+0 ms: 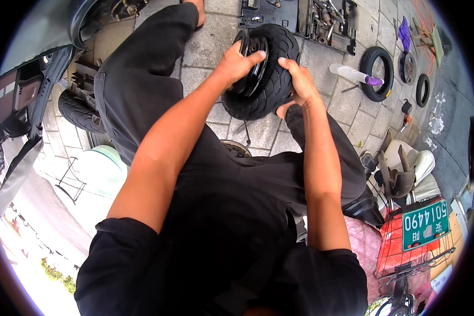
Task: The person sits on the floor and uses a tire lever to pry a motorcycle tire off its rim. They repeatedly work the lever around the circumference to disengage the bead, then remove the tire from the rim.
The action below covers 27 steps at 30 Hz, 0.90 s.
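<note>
Between my knees I hold a small black tyre (280, 50) with a black wheel rim (254, 79) at its left side. My left hand (237, 66) grips the rim, its thumb lying across the rim's edge. On the other side my right hand (301, 83) clasps the tyre, with its thumb on the tread and its fingers mostly hidden. The tyre stands tilted, its patterned tread turned toward the right. Whether the rim sits fully inside the tyre, I cannot tell.
An open toolbox (329, 23) lies beyond the tyre. On the paving to the right are a white bottle with a purple cap (347, 72), another tyre (367, 63) and a purple glove (404, 34). A vehicle (42, 31) stands at left, a wire basket (389, 258) at lower right.
</note>
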{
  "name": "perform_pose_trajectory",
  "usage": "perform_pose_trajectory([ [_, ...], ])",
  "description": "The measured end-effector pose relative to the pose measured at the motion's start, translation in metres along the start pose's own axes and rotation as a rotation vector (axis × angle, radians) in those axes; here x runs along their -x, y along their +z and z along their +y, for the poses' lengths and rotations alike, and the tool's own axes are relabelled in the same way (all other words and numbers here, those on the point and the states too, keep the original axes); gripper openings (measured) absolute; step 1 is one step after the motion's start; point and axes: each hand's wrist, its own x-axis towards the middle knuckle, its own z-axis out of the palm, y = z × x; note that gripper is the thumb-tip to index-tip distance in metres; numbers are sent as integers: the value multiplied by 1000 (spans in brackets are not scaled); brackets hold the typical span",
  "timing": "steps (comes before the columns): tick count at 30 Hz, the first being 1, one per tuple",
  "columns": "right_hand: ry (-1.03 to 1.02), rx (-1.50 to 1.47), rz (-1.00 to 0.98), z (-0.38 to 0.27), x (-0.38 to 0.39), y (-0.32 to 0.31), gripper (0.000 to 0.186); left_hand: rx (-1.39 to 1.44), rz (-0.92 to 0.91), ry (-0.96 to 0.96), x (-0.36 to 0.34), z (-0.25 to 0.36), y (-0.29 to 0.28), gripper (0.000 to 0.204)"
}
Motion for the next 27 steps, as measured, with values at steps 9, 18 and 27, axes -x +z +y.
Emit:
perform_pose_trajectory([
  [9, -95, -775, -9, 56, -44, -2, 77, 41, 280, -211, -22, 38, -7, 38],
  [18, -78, -741, 81, -41, 39, 121, 107, -146, 370, -165, -37, 40, -13, 40],
  [27, -147, -450, 18, -28, 24, 105, 105, 123, 208, 67, 17, 5, -13, 52],
])
